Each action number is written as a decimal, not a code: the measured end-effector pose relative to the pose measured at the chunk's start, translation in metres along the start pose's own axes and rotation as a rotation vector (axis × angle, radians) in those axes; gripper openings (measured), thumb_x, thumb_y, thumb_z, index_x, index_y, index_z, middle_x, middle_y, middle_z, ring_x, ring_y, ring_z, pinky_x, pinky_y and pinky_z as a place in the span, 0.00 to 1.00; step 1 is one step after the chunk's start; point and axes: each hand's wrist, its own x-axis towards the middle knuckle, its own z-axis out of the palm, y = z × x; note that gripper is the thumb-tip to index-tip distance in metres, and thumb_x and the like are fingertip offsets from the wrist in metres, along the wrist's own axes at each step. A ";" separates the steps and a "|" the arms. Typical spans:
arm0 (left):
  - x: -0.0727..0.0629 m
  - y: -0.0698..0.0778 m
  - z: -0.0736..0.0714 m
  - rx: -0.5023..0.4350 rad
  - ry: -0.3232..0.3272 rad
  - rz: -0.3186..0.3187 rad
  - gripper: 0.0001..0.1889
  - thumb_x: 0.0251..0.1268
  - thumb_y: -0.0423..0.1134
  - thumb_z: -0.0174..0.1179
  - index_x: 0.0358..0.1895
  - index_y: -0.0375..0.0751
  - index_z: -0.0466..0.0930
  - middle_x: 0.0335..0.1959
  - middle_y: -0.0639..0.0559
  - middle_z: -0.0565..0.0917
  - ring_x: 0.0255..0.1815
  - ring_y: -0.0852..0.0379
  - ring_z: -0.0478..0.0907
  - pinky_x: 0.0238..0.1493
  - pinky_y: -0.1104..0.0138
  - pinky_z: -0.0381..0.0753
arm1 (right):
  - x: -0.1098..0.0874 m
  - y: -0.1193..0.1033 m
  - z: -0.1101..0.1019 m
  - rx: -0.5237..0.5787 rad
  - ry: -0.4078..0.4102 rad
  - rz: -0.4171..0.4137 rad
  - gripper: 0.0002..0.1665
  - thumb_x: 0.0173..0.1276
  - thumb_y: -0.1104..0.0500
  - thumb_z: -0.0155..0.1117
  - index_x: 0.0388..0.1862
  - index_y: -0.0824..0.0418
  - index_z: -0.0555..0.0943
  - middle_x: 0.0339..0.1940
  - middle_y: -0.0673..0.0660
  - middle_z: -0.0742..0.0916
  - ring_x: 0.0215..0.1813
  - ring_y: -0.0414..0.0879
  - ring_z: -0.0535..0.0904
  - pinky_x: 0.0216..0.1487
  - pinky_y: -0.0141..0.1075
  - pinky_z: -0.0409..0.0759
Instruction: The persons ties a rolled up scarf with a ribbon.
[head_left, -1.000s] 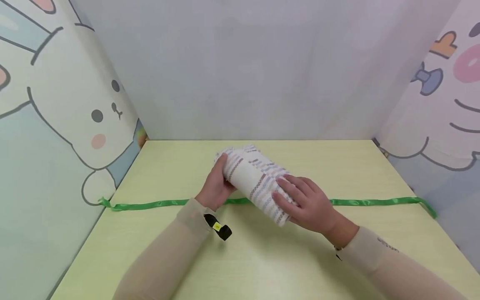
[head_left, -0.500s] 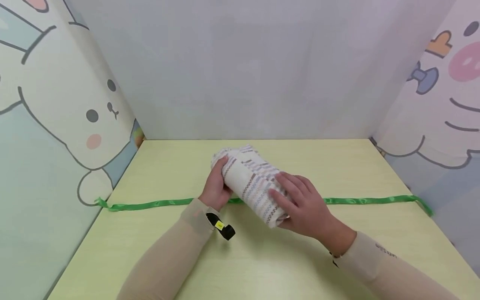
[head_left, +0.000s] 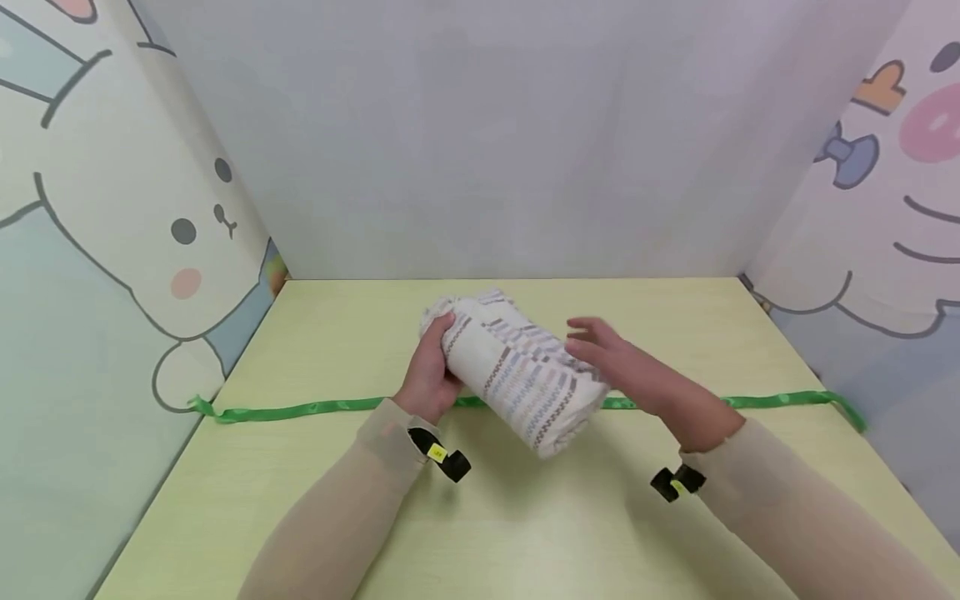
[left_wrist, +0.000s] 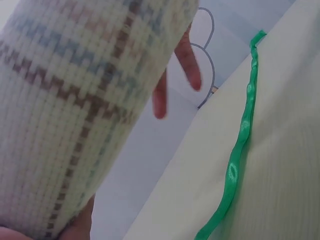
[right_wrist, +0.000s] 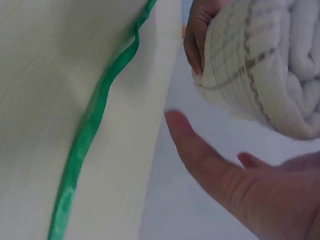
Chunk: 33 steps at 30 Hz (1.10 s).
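A rolled-up towel (head_left: 506,375), white with blue, brown and pinkish woven stripes, is held tilted above the table. My left hand (head_left: 429,377) grips its far left end, thumb on top; the fingers beneath are mostly hidden. At the other end, my right hand (head_left: 637,367) is off the towel, its fingers loosely bent and holding nothing. The right wrist view shows the spiral folds of the towel's end (right_wrist: 300,65) and a gap between it and my right thumb (right_wrist: 200,155). Towel cloth (left_wrist: 85,100) fills much of the left wrist view.
A green ribbon (head_left: 300,410) runs across the pale wooden table (head_left: 480,533), passing below the towel. White curtain-like cloth (head_left: 480,142) stands behind, with cartoon-printed panels (head_left: 150,208) at both sides. Each sleeve cuff has a black strap (head_left: 438,452).
My right hand has let go of the towel's near right end and moved up and right, away from it. My left hand keeps its grip, nearly still; the towel's right end looks looser.
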 end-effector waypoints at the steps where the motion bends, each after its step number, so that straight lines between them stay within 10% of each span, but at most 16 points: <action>1: 0.000 -0.001 0.000 0.018 -0.002 -0.001 0.30 0.67 0.54 0.68 0.67 0.49 0.72 0.63 0.49 0.78 0.62 0.51 0.77 0.61 0.60 0.76 | 0.003 0.003 -0.003 0.045 -0.069 0.036 0.46 0.83 0.37 0.48 0.84 0.58 0.44 0.71 0.66 0.74 0.64 0.60 0.78 0.62 0.48 0.78; 8: 0.008 -0.008 0.000 0.124 -0.029 0.001 0.27 0.67 0.52 0.68 0.64 0.45 0.75 0.60 0.48 0.80 0.58 0.51 0.79 0.57 0.59 0.79 | 0.014 0.018 -0.001 0.232 -0.356 0.062 0.42 0.85 0.45 0.50 0.81 0.67 0.46 0.51 0.61 0.87 0.48 0.54 0.88 0.51 0.44 0.84; 21: 0.016 -0.002 0.004 0.258 -0.061 -0.014 0.26 0.66 0.49 0.71 0.61 0.41 0.76 0.54 0.44 0.85 0.49 0.50 0.86 0.51 0.59 0.85 | 0.014 0.026 0.035 0.235 -0.238 0.162 0.39 0.74 0.53 0.68 0.72 0.66 0.59 0.48 0.65 0.88 0.47 0.59 0.88 0.47 0.45 0.86; 27: 0.022 0.003 0.007 0.481 -0.014 0.005 0.34 0.64 0.55 0.71 0.64 0.47 0.63 0.50 0.43 0.84 0.44 0.49 0.87 0.44 0.58 0.87 | 0.014 0.027 0.048 0.224 -0.193 0.173 0.40 0.73 0.50 0.69 0.71 0.65 0.59 0.49 0.63 0.88 0.48 0.57 0.88 0.47 0.43 0.85; 33: 0.034 0.006 0.006 0.682 -0.098 0.045 0.30 0.69 0.60 0.65 0.63 0.46 0.69 0.48 0.42 0.86 0.42 0.47 0.88 0.42 0.57 0.88 | 0.016 0.028 0.059 0.285 -0.200 0.130 0.30 0.74 0.51 0.68 0.66 0.65 0.69 0.48 0.64 0.89 0.47 0.58 0.88 0.47 0.44 0.86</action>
